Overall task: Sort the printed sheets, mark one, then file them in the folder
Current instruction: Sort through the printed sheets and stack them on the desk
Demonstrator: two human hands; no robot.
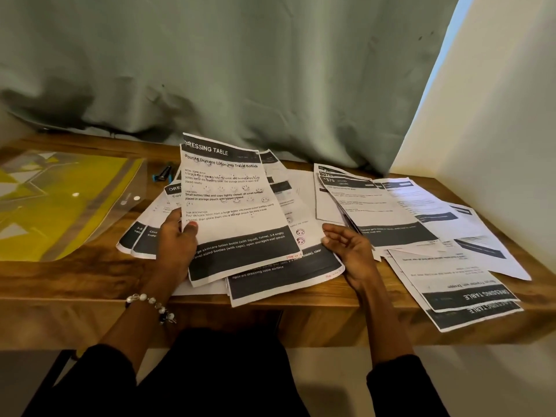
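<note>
My left hand [176,239] grips the left edge of a printed sheet [231,203] headed "DRESSING TABLE", thumb on its face, lifting its top off the pile. More printed sheets [279,275] lie fanned beneath it at the table's middle. My right hand [350,248] hovers with relaxed fingers over the pile's right edge, holding nothing. A second spread of sheets [388,206] covers the right of the table, and two upside-down sheets [463,290] hang over the front edge. A clear yellow folder [60,200] lies flat at the left. A dark marker with a blue end [164,173] rests behind the pile.
The wooden table [90,278] stands against a grey-green curtain [240,70]. A pale wall [496,115] closes the right side. Bare wood shows between the folder and the middle pile.
</note>
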